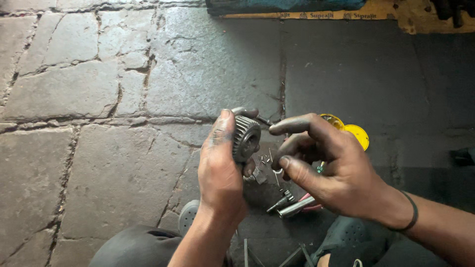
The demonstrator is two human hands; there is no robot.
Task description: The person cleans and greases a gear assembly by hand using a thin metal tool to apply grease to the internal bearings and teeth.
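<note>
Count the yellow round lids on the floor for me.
2. One yellow lid shows just above the right hand, partly covered by it; the other yellow lid lies beside it, to its right. The hand may hide more.
</note>
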